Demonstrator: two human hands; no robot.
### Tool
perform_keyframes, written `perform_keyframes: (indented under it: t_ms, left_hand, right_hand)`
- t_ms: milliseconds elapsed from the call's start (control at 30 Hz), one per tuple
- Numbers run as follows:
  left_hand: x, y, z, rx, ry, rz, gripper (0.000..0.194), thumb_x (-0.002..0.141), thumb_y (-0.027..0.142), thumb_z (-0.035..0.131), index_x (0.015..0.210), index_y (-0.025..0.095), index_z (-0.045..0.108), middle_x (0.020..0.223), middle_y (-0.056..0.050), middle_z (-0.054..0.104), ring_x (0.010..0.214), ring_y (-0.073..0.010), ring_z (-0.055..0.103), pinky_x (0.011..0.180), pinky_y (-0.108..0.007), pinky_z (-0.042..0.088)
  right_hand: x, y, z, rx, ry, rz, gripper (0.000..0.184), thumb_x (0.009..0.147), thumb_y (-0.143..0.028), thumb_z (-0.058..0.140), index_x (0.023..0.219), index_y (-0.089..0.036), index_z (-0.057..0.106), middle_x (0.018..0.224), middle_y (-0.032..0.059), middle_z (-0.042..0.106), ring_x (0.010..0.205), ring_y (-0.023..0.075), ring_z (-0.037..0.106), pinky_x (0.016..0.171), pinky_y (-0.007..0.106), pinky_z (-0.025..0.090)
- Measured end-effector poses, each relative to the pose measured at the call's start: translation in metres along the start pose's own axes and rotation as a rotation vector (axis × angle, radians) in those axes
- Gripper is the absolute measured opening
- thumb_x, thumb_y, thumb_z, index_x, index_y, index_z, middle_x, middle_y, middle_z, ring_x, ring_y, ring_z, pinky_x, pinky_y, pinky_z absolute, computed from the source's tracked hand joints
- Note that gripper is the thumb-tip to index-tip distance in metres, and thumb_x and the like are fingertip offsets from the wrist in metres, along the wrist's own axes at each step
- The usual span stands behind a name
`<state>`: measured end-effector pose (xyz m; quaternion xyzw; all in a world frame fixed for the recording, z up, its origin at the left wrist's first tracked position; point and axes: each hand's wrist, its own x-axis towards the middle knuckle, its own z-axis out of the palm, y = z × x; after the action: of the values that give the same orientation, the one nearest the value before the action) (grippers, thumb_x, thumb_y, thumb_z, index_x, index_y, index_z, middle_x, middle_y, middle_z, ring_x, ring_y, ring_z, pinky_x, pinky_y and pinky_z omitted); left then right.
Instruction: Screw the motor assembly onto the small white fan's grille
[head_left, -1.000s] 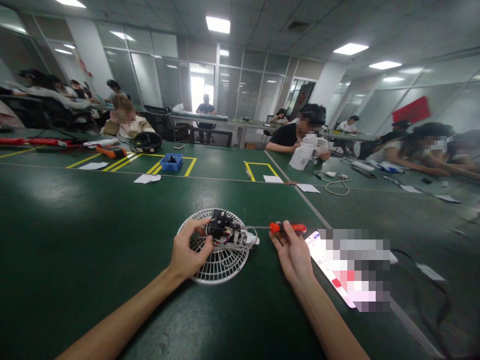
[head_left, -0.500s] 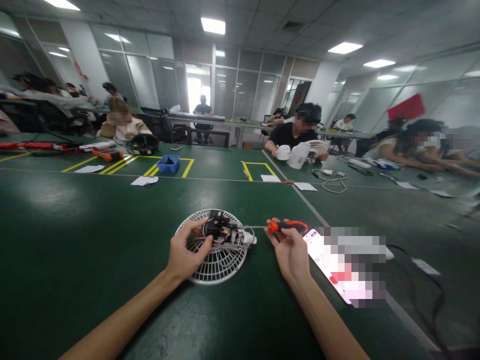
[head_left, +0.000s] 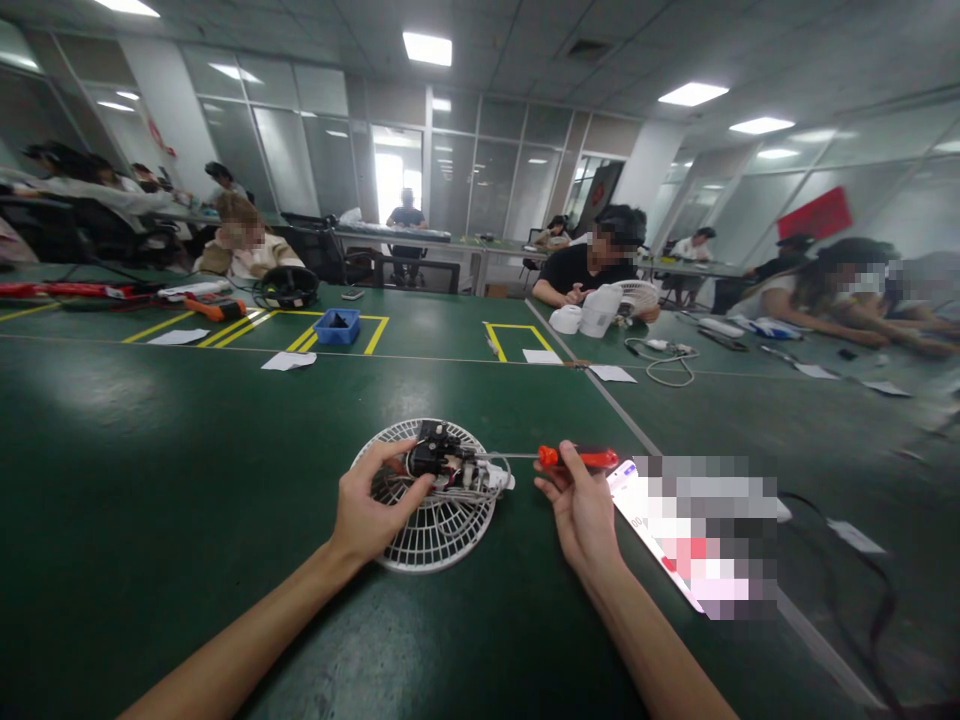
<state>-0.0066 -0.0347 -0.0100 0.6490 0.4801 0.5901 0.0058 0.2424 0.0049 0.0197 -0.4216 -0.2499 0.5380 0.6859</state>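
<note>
1. Motor assembly [head_left: 429, 452] lay over the far half of the white grille [head_left: 429, 568]; the left hand [head_left: 375, 503] gripped the assembly's left side between thumb and fingers.
2. The right hand [head_left: 583, 508] held the screwdriver [head_left: 592, 459] by its handle. Within the last half second, the thumb shifted over the handle, and more red showed on it.
3. The assembly stayed put, suggesting that only the driver turned; tip engagement could not be confirmed.
4. A phone [head_left: 634, 503] lay beside the right wrist, toward the surface's [head_left: 465, 640] right edge.
</note>
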Motion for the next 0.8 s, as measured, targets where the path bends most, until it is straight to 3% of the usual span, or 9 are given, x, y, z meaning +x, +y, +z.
perform_keyframes:
  t_ms: [167, 300, 467, 633, 800]
  left_hand:
    - [-0.001, -0.0032, 0.0019, 0.006, 0.006, -0.042, 0.035, 0.082, 0.034, 0.08, 0.113, 0.02, 0.071, 0.081, 0.001, 0.068, 0.074, -0.0163, 0.067, 0.075, -0.032, 0.056]
    - [-0.0017, -0.004, 0.0035, 0.0, 0.014, -0.049, 0.034, 0.083, 0.033, 0.08, 0.113, 0.02, 0.071, 0.081, 0.001, 0.068, 0.073, -0.0152, 0.067, 0.075, -0.03, 0.055]
    - [-0.0015, -0.0043, 0.0036, -0.002, 0.014, -0.041, 0.034, 0.083, 0.032, 0.079, 0.114, 0.02, 0.071, 0.081, 0.002, 0.068, 0.073, -0.0146, 0.067, 0.076, -0.029, 0.055]
    - [-0.0012, -0.0042, 0.003, -0.006, -0.003, -0.069, 0.035, 0.083, 0.032, 0.079, 0.115, 0.02, 0.07, 0.085, 0.001, 0.07, 0.075, -0.0148, 0.066, 0.079, -0.03, 0.055]
    - [0.0011, -0.0008, 0.0022, 0.004, -0.019, -0.115, 0.047, 0.081, 0.032, 0.08, 0.125, 0.02, 0.068, 0.087, -0.001, 0.071, 0.076, -0.0161, 0.066, 0.08, -0.031, 0.056]
  right_hand:
    - [-0.0015, -0.0018, -0.0006, 0.134, -0.02, 0.011, 0.044, 0.057, -0.027, 0.083, 0.095, -0.024, 0.06, 0.089, -0.0009, 0.077, 0.088, 0.0187, 0.073, 0.076, 0.034, 0.063]
    - [0.0018, -0.0013, -0.0013, 0.081, 0.027, 0.029, 0.044, 0.054, -0.027, 0.084, 0.091, -0.022, 0.062, 0.074, -0.0025, 0.073, 0.071, 0.0163, 0.07, 0.064, 0.026, 0.057]
    - [0.0045, -0.0004, -0.0009, -0.014, 0.007, -0.012, 0.043, 0.056, -0.035, 0.093, 0.076, -0.02, 0.059, 0.06, -0.0058, 0.064, 0.048, 0.0079, 0.053, 0.049, 0.02, 0.045]
    - [0.0024, -0.0027, 0.0004, -0.027, -0.012, -0.035, 0.051, 0.052, -0.037, 0.099, 0.069, -0.02, 0.054, 0.054, -0.0084, 0.058, 0.04, 0.0024, 0.036, 0.04, 0.017, 0.031]
    - [0.004, -0.0031, -0.0009, 0.01, -0.033, 0.033, 0.052, 0.054, -0.035, 0.099, 0.064, -0.019, 0.05, 0.053, -0.0086, 0.056, 0.037, -0.0004, 0.026, 0.035, 0.016, 0.023]
